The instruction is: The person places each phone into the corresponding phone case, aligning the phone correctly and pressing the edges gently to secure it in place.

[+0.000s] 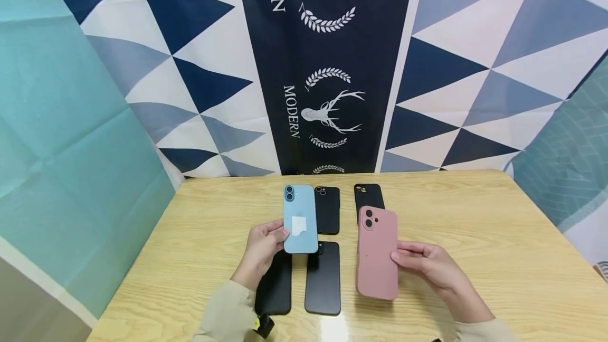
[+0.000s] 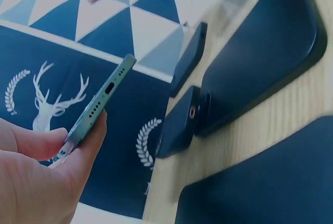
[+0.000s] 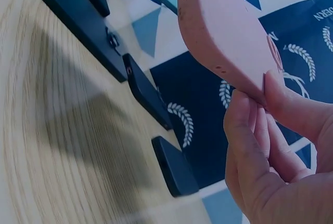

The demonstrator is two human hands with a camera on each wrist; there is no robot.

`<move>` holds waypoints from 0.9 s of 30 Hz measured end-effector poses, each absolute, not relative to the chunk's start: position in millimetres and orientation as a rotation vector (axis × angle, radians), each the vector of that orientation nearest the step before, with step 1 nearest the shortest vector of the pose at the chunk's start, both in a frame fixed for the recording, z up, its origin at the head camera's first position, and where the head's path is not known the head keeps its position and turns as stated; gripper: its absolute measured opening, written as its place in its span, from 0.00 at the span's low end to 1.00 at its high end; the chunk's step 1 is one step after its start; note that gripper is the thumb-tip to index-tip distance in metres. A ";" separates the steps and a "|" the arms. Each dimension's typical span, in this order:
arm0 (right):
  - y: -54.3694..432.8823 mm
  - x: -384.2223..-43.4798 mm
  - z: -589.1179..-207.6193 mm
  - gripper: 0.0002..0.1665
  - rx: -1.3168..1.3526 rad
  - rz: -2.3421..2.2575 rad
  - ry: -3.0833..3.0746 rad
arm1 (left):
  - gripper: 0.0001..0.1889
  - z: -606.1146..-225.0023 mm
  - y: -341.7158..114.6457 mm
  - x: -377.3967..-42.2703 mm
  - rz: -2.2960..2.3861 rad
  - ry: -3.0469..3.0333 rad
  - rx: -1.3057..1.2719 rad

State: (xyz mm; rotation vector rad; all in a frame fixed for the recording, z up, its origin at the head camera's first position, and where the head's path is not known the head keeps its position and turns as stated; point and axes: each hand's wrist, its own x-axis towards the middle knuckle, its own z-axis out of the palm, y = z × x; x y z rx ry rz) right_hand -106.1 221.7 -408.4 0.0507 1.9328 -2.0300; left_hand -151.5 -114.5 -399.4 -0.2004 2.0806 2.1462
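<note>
My left hand [image 1: 261, 249] pinches a light-blue phone [image 1: 301, 202] by its left edge, thumb over the back. A white patch is stuck on that back, and two lenses sit at its top left. In the left wrist view, the phone's end with the charging port [image 2: 109, 87] faces the camera. On the other side, my right hand [image 1: 429, 271] grips a pink phone case [image 1: 377, 260] by its right edge. The case is held up above the table, its camera side toward the head view. Side and end cutouts show in the right wrist view. Whether a phone sits inside, I cannot tell.
Several black phones or cases lie on the wooden table [image 1: 190, 268]: one at the back [image 1: 329, 220], one front middle [image 1: 323, 284], one front left [image 1: 275, 289] partly under my left arm. A black case [image 1: 369, 197] lies partly hidden behind the pink one. Patterned cloth [image 1: 209, 94] hangs behind.
</note>
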 end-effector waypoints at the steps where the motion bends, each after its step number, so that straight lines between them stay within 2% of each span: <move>1: 220.4 -106.3 -408.9 0.12 0.039 -2.040 1.918 | 0.20 -399.0 -113.4 -148.5 2.150 2.074 -0.194; 8: 206.5 -107.9 -406.4 0.11 0.069 -2.062 1.891 | 0.21 -396.7 -107.5 -136.3 2.165 2.034 -0.159; 14: 195.0 -110.5 -402.0 0.16 0.005 -2.151 1.796 | 0.21 -387.0 -100.3 -129.6 2.197 2.017 -0.050; 27: 174.8 -111.7 -395.1 0.17 -0.024 -2.229 1.706 | 0.22 -380.3 -81.3 -108.5 2.163 2.002 0.055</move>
